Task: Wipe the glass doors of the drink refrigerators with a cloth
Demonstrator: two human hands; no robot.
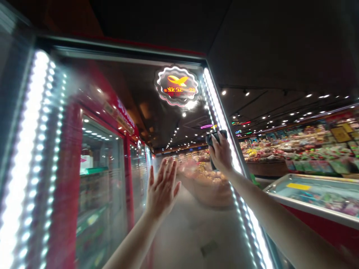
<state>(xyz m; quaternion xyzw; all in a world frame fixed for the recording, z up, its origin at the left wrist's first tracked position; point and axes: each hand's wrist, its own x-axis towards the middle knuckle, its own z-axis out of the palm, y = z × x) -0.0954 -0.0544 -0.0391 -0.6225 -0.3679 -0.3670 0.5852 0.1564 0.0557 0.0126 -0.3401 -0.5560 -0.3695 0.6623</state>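
The right hand [222, 152] grips a dark cloth [215, 144], which lies beneath its bent fingers against the glass door [193, 220], beside the bright light strip. The left hand [162, 186] is spread, holding nothing.

1 chest freezer [314, 210], stocked displays [260, 168], ceiling lights [309, 95]

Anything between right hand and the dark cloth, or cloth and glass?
Nothing visible: the right hand's fingers are on the dark cloth, and no object shows between it and the glass. Whether they touch, I can't confirm.
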